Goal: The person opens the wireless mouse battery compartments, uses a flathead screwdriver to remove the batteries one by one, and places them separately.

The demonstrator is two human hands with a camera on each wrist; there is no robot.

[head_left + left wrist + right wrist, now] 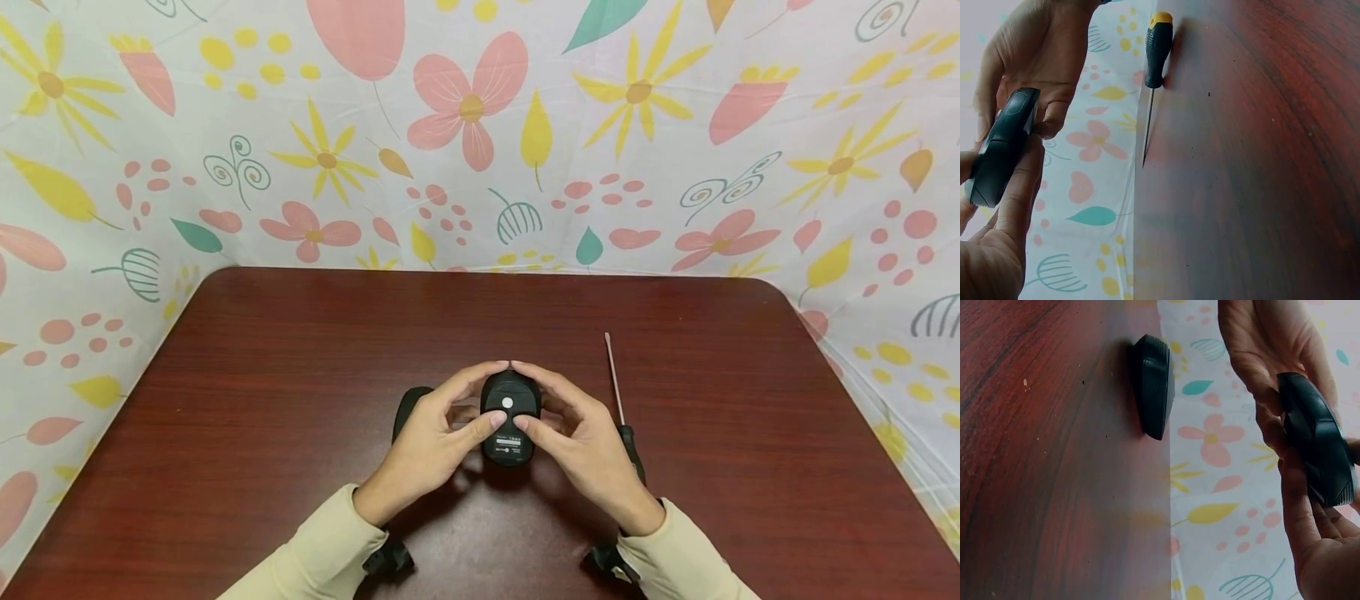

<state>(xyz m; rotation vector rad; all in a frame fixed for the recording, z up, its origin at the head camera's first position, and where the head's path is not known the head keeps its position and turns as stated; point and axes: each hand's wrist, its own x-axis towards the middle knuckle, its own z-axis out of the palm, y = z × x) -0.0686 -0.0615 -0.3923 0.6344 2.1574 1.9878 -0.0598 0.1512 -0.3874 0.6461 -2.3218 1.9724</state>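
Note:
Above the table I hold a black computer mouse (pixel 509 443) between both hands, its underside with a white round spot and a label turned toward the head camera. My left hand (pixel 431 442) grips its left side, thumb on the underside. On the right side, my right hand (pixel 588 442) grips it the same way, and the fingertips of both hands meet at its far end. Both wrist views show the mouse (pixel 1002 147) edge-on. Behind my left hand lies a black, mouse-shaped object (pixel 1154 387), partly hidden in the head view.
A screwdriver (pixel 1159 50) with a black and yellow handle lies to the right, partly behind my right hand in the head view. The dark red wooden table (pixel 337 333) ends at a flower-patterned cloth (pixel 465 183) behind.

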